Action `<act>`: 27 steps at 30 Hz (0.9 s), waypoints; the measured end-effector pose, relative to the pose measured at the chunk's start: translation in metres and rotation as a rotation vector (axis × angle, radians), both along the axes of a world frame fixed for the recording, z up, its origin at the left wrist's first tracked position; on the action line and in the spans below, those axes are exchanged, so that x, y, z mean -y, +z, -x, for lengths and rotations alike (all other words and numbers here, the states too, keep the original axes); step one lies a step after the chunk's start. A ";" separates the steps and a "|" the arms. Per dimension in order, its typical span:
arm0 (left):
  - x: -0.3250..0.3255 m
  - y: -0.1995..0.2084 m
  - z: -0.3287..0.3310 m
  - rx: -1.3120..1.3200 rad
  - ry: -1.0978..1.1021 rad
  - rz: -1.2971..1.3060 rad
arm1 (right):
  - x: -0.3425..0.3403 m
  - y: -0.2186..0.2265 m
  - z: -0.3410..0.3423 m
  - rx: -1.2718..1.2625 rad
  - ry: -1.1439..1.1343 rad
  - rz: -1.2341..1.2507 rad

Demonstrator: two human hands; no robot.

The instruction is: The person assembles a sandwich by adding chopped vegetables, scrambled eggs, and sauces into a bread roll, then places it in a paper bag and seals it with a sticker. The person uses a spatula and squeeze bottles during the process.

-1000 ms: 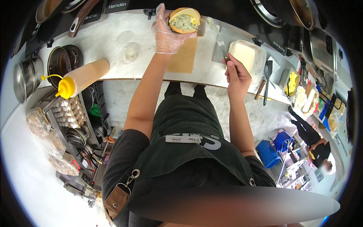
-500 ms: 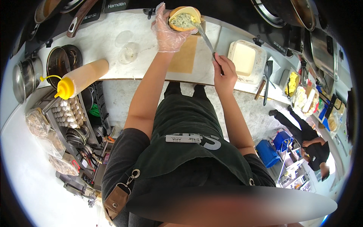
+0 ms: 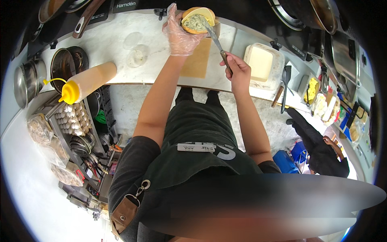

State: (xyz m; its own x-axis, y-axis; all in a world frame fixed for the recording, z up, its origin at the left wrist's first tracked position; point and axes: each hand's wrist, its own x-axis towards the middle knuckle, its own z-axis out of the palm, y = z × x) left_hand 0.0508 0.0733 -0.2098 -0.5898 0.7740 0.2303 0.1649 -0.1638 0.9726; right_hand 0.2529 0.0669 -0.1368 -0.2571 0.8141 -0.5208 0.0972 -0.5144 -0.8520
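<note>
A: Head view: what does each hand hold, and where is the bun?

B: As I see it from my remote seat, the gloved left hand point(image 3: 183, 40) cradles the split bun point(image 3: 197, 9) above the far part of the counter point(image 3: 109, 56), beyond the brown paper point(image 3: 195, 60); the bare right hand point(image 3: 241, 72) is closed round the handle of a knife point(image 3: 215, 38), its tip at the right side of the filling point(image 3: 194, 23)

A: How would I have the blade worked?

B: I would keep it nearly flat, with short, light strokes toward the rim, so the filling lies even and the slice point(image 3: 208, 15) does not tear; I would have the left fingers support without squeezing, since bread likely dents

A: Materials and shapes?

B: Bun, rounded, golden; filling, lumpy, pale, green-flecked; slice, smooth, pale yellow; glove, clear wrinkled film; blade, narrow grey metal; paper, flat, straight-edged; tub point(image 3: 278, 66), round-cornered, with a smooth cream-coloured mass point(image 3: 260, 63) inside
</note>
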 end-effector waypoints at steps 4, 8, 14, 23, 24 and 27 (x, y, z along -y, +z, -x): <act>-0.003 0.008 -0.005 0.140 0.020 -0.025 | 0.014 -0.002 -0.017 0.100 -0.011 -0.027; -0.004 0.022 -0.009 0.346 0.007 -0.058 | 0.018 0.014 -0.045 0.230 -0.009 -0.167; 0.004 0.034 -0.002 -0.163 0.024 0.061 | 0.005 0.060 -0.050 0.651 0.174 -0.608; -0.001 0.041 -0.001 0.111 -0.022 0.149 | 0.023 0.095 0.001 0.668 0.342 -0.608; 0.001 0.041 0.002 -0.020 -0.022 0.146 | 0.027 0.093 0.005 0.659 0.345 -0.617; 0.004 0.039 0.011 -0.061 -0.071 0.085 | 0.038 0.083 0.015 0.656 0.368 -0.731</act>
